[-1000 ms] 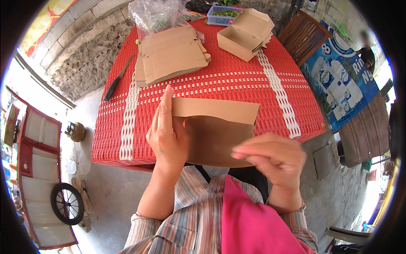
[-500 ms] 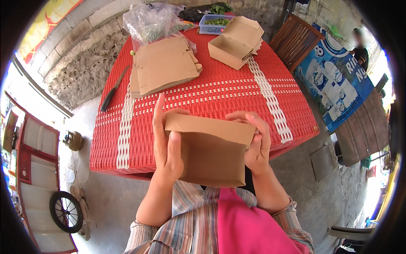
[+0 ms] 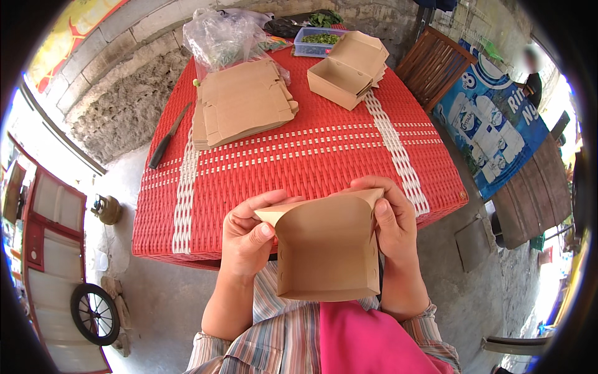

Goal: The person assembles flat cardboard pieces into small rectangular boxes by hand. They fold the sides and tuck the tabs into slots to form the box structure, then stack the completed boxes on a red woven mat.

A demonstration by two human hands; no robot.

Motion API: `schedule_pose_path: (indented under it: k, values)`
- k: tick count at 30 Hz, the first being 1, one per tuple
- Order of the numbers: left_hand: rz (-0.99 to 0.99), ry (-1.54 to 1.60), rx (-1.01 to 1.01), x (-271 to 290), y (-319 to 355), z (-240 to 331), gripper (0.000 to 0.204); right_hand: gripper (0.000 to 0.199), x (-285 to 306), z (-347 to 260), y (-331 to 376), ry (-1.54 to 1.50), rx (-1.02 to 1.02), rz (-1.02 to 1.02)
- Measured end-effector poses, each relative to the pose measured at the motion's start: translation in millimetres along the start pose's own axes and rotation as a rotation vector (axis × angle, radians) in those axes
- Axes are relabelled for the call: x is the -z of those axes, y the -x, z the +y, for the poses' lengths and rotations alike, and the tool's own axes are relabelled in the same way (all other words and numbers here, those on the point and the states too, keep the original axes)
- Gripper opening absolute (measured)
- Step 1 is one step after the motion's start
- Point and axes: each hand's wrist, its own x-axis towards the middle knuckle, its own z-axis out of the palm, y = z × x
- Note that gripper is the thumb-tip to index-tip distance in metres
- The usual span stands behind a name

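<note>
Between my hands is a brown cardboard food box (image 3: 327,252), its open inside facing me and its far flap bowed along the upper edge. My left hand (image 3: 252,227) pinches the box's upper left corner between thumb and fingers. At the upper right corner my right hand (image 3: 393,218) grips it the same way, fingers partly hidden behind the cardboard. The box is held just off the near edge of the red woven table (image 3: 324,159). On the table lies a stack of flat cardboard blanks (image 3: 243,103). Folded boxes with a raised lid (image 3: 342,75) stand at the far right.
A knife with a black handle (image 3: 163,146) lies at the table's left side. Farther back are a clear plastic bag (image 3: 218,40) and a blue tub of chopped greens (image 3: 317,42). A wooden chair (image 3: 436,62) stands behind the right edge; a gas cylinder (image 3: 107,209) is on the floor at left.
Both hands and the box have come lower and nearer to me. The box has tilted so more of its inside shows, and its upper flap now bows instead of lying folded over the front.
</note>
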Motion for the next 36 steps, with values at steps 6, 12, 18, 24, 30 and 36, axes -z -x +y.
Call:
schedule_pose_path:
  k: [6, 12, 18, 24, 30, 36]
  values:
    - [0.131, -0.116, -0.047, -5, 5, -1, 0.034, 0.025, -7, 1, 2, 0.055, 0.009, 0.093]
    - [0.29, -0.507, -0.183, -18, 9, -8, 0.019, 0.013, -18, 11, 3, 0.278, 0.066, 0.256]
    - [0.26, -0.586, -0.29, -24, 19, -8, 0.026, 0.007, -21, 8, 10, 0.463, 0.285, 0.265]
    - [0.244, -0.835, -0.53, -30, 25, -5, 0.024, 0.01, -22, -2, 10, 0.474, 0.247, 0.238]
    - [0.211, -0.809, -0.648, -20, 23, -11, 0.033, 0.017, -33, -5, 5, 0.359, 0.036, 0.239]
    - [0.324, -0.804, -0.566, -32, 22, -9, 0.041, 0.015, -30, -4, 5, 0.503, 0.085, 0.204]
